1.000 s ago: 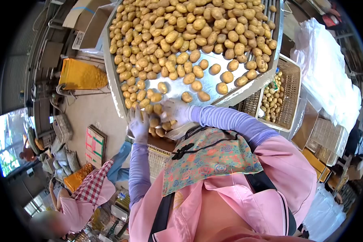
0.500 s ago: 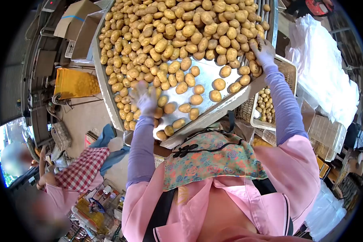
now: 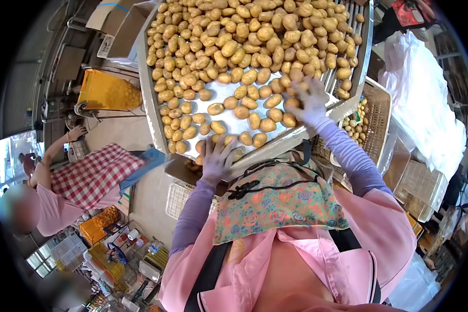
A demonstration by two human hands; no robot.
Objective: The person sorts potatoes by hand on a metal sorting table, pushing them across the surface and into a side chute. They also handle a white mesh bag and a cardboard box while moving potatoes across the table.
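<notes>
"Lying loose ahead of both hands: potatoes (image 3: pixel 268 125), spreading over the metal desk (image 3: pixel 291 136), heaping thickest beyond the right hand (image 3: pixel 309 104). How are they handling, in your judgement?"

"Probably firm, light singly, smooth enough to be rolling when nudged. Skins likely scuffing under hard knocks. Best hold: round the broad middle, or several under a cupped palm."

"And the pose?"

"Left hand (image 3: pixel 217 158) is resting low at the desk's near edge, palm down, fingers fanning over a few potatoes, clasping none that I can see. Right hand is reaching farther out, slightly blurred, fingers splaying beside the pile's near side."

"Arms?"

"Left sleeve (image 3: pixel 192 213) is running close along the body; right sleeve (image 3: pixel 353 156) is slanting inward. A crate (image 3: pixel 378 117) is standing right of the right hand, holding more potatoes."
</notes>
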